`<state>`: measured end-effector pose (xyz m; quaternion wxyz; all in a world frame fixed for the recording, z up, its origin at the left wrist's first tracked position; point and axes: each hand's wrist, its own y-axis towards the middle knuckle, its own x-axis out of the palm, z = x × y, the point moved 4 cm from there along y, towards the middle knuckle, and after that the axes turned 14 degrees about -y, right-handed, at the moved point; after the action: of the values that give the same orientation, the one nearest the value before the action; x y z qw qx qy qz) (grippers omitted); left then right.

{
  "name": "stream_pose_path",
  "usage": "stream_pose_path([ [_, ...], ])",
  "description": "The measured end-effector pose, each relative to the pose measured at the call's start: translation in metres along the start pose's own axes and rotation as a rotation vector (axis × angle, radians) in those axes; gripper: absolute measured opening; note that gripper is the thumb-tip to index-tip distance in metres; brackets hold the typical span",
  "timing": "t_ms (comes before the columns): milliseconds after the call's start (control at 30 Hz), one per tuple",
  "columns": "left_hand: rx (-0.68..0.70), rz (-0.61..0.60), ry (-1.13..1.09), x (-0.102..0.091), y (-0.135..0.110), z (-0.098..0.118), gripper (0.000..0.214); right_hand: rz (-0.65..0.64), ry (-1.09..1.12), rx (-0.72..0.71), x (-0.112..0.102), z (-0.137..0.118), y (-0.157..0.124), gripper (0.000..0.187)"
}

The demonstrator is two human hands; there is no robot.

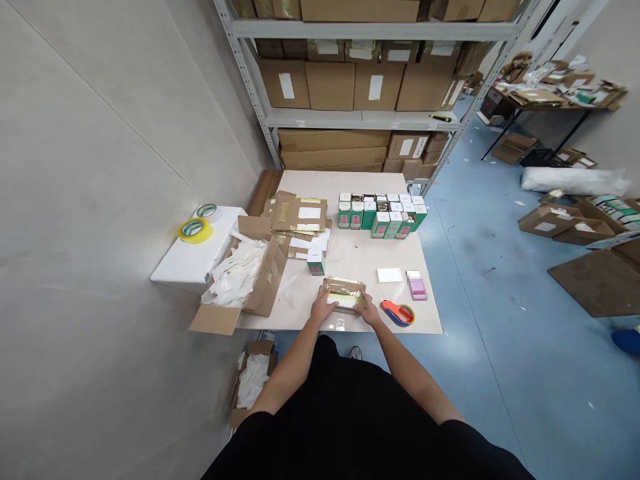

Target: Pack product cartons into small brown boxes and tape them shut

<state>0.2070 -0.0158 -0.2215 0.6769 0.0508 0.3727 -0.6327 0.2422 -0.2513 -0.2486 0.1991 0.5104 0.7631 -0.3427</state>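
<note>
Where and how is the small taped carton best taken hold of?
Probably by its two short ends, coming from both sides, as the left hand and right hand do: the small taped carton is low and oblong, its length running left to right.

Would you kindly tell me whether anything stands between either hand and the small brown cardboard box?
Nothing visible does: the bare left hand and bare right hand grip opposite ends of the small brown cardboard box. The green-and-white upright carton stands beyond its far left corner, not between.
</note>
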Motion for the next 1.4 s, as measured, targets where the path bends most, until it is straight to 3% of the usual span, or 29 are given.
stream_pose_path([
  [167,-0.021,-0.024,0.006,0.002,0.014,0.012,0.085,0.073,-0.103,0.034,-0.009,-0.007,0.000,0.068],
  [333,-0.032,-0.032,0.055,0.001,0.014,0.015,0.080,0.230,-0.141,-0.005,-0.050,-0.004,0.006,0.068],
  [467,-0.028,-0.052,0.115,0.002,0.013,0.014,0.077,0.348,-0.184,0.007,-0.089,0.023,0.003,0.064],
  [567,-0.009,-0.061,0.157,0.006,0.015,0.015,0.076,0.379,-0.235,0.146,-0.106,0.054,-0.004,0.055],
  [667,-0.013,-0.061,0.187,0.008,0.017,0.015,0.077,0.296,-0.270,0.309,-0.106,0.084,-0.011,0.043],
  [833,-0.040,-0.077,0.181,0.007,0.019,0.015,0.078,0.118,-0.297,0.401,-0.083,0.114,-0.020,0.040],
  [967,-0.065,-0.074,0.171,0.007,0.022,0.011,0.080,0.077,-0.270,0.470,-0.065,0.128,-0.019,0.045],
  [1100,-0.056,-0.057,0.149,0.008,0.022,0.008,0.083,0.085,-0.272,0.451,-0.056,0.134,-0.014,0.035],
  [1233,-0.054,-0.044,0.138,0.009,0.021,0.008,0.083,0.127,-0.372,0.400,-0.062,0.132,-0.017,0.026],
  [1400,-0.066,-0.022,0.118,0.011,0.023,0.010,0.078,0.235,-0.507,0.313,-0.096,0.122,-0.031,0.033],
])
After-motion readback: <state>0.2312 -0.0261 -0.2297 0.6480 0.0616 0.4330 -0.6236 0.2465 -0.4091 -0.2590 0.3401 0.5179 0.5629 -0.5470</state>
